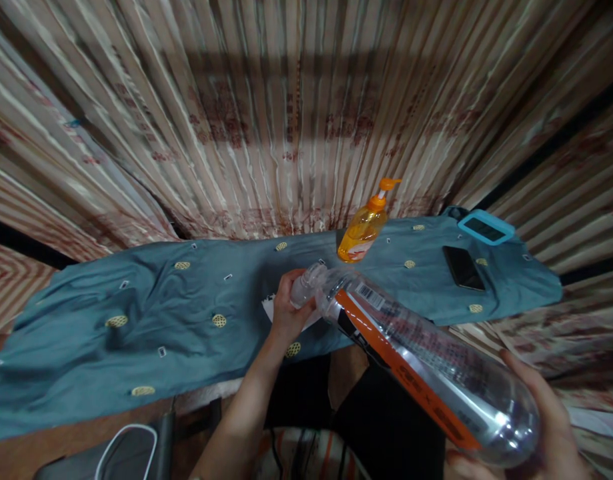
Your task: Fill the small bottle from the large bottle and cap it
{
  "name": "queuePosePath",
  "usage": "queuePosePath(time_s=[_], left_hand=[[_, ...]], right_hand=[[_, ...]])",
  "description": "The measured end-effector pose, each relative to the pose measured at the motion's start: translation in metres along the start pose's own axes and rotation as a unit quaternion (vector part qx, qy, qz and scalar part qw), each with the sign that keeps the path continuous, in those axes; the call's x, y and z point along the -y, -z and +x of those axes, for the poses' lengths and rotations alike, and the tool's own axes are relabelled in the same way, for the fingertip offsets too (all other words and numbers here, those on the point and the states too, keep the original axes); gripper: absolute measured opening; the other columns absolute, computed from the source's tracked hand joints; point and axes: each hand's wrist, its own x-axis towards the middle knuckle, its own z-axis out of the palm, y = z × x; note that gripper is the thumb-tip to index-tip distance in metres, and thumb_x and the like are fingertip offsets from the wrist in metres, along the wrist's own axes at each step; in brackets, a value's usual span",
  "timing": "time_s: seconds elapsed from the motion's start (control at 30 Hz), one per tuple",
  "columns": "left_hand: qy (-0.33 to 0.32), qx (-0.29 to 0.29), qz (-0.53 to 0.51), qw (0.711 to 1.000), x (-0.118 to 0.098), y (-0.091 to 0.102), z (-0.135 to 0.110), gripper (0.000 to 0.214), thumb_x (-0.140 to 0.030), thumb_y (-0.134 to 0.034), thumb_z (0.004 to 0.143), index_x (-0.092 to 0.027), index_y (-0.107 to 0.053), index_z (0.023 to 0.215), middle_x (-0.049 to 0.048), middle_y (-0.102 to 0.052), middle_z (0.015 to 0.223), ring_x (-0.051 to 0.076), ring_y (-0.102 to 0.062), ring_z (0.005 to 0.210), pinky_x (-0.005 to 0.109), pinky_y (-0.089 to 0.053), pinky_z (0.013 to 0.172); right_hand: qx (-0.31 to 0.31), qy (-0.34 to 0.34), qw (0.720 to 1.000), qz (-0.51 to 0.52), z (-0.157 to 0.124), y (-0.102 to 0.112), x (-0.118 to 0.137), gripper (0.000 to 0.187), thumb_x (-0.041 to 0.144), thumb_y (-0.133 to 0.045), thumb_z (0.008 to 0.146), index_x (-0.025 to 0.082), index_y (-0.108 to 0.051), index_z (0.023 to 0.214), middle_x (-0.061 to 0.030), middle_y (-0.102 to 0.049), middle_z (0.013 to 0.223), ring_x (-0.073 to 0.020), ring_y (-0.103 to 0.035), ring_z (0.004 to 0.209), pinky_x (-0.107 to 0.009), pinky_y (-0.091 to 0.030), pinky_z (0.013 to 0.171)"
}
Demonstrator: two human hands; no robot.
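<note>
My right hand [553,417] is closed around the base of a big clear plastic bottle [416,357] with an orange and silver label and a barcode. The bottle lies tilted, its neck lower-left toward the middle of the view. There its mouth meets a small clear bottle [303,288], which my left hand [286,313] grips between thumb and fingers. Whether liquid passes between the two cannot be made out. Beneath my left hand, a piece of white paper [268,307] with a ragged edge lies on the cloth, partly covered by the hand.
A teal patterned cloth [196,300] covers the long table. Behind the bottles stands an orange pump bottle [362,233]. To the right lie a black phone [463,268] and a light-blue-framed object [486,227]. Striped curtains [296,120] hang behind. A white cable [126,433] loops at lower left.
</note>
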Motion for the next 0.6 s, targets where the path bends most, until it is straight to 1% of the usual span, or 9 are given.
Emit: queuePosePath(time_s=[0.07, 0.1, 0.2, 0.3, 0.37, 0.5, 0.53, 0.6], left_hand=[[-0.001, 0.0, 0.0, 1.0, 0.0, 0.0, 0.0, 0.048, -0.04, -0.082, 0.073, -0.023, -0.064, 0.113, 0.0069, -0.07, 0.113, 0.024, -0.067, 0.105, 0.036, -0.052, 0.094], [-0.001, 0.0, 0.0, 1.0, 0.0, 0.0, 0.0, 0.047, -0.04, -0.082, 0.073, -0.023, -0.064, 0.113, 0.0069, -0.07, 0.113, 0.024, -0.067, 0.105, 0.036, -0.052, 0.094], [-0.006, 0.0, -0.001, 1.0, -0.001, 0.0, 0.0, 0.048, -0.04, -0.083, 0.073, -0.022, -0.064, 0.113, 0.0069, -0.07, 0.112, 0.025, -0.067, 0.105, 0.036, -0.052, 0.094], [-0.006, 0.001, 0.003, 1.0, -0.003, 0.0, 0.001, 0.048, -0.04, -0.083, 0.073, -0.022, -0.064, 0.113, 0.0067, -0.07, 0.112, 0.025, -0.067, 0.105, 0.037, -0.052, 0.095], [-0.001, 0.005, 0.005, 1.0, -0.004, 0.001, 0.001, 0.047, -0.039, -0.082, 0.073, -0.022, -0.064, 0.112, 0.0065, -0.07, 0.112, 0.025, -0.067, 0.105, 0.037, -0.053, 0.094], [0.011, 0.01, -0.001, 1.0, -0.002, 0.001, 0.001, 0.05, -0.039, -0.084, 0.07, -0.023, -0.063, 0.112, 0.006, -0.071, 0.113, 0.025, -0.068, 0.106, 0.036, -0.053, 0.095], [0.011, 0.009, -0.004, 1.0, -0.002, 0.001, 0.001, 0.05, -0.04, -0.084, 0.07, -0.023, -0.062, 0.112, 0.0059, -0.071, 0.114, 0.025, -0.068, 0.106, 0.036, -0.053, 0.095], [0.009, 0.01, -0.013, 1.0, -0.001, 0.001, 0.001, 0.051, -0.041, -0.084, 0.07, -0.023, -0.062, 0.113, 0.0058, -0.07, 0.113, 0.024, -0.067, 0.105, 0.036, -0.053, 0.094]], right_hand=[[0.013, 0.045, 0.999, -0.024, 0.0, 0.002, -0.008, 0.096, 0.042, -0.075, 0.084, 0.026, -0.026, 0.164, -0.0118, -0.06, 0.138, -0.0295, -0.066, 0.108, -0.04, -0.055, 0.083], [0.015, 0.055, 0.998, -0.032, 0.0, 0.003, -0.011, 0.097, 0.04, -0.076, 0.083, 0.024, -0.026, 0.164, -0.0122, -0.06, 0.139, -0.0292, -0.066, 0.108, -0.039, -0.055, 0.083], [0.014, 0.062, 0.997, -0.037, 0.002, 0.004, -0.015, 0.096, 0.038, -0.075, 0.084, 0.021, -0.026, 0.164, -0.0123, -0.06, 0.137, -0.0265, -0.065, 0.108, -0.035, -0.055, 0.081], [0.013, 0.074, 0.997, -0.032, 0.002, 0.002, -0.01, 0.097, 0.036, -0.076, 0.083, 0.02, -0.026, 0.164, -0.0118, -0.06, 0.136, -0.0239, -0.065, 0.106, -0.031, -0.054, 0.078], [0.005, 0.054, 0.998, -0.024, 0.001, -0.001, -0.002, 0.097, 0.037, -0.076, 0.083, 0.022, -0.027, 0.164, -0.0115, -0.059, 0.136, -0.0245, -0.064, 0.107, -0.032, -0.053, 0.08], [-0.021, -0.049, 0.999, 0.009, -0.001, -0.006, 0.012, 0.087, 0.043, -0.072, 0.086, 0.028, -0.032, 0.162, -0.0107, -0.06, 0.137, -0.0278, -0.063, 0.112, -0.038, -0.05, 0.088], [-0.024, -0.057, 0.998, 0.012, -0.001, -0.006, 0.013, 0.086, 0.043, -0.071, 0.087, 0.028, -0.032, 0.162, -0.0108, -0.06, 0.137, -0.0281, -0.063, 0.112, -0.039, -0.05, 0.089], [-0.013, -0.024, 1.0, 0.003, -0.001, -0.006, 0.009, 0.089, 0.042, -0.073, 0.086, 0.027, -0.031, 0.163, -0.0114, -0.059, 0.137, -0.0276, -0.063, 0.112, -0.038, -0.051, 0.087]])
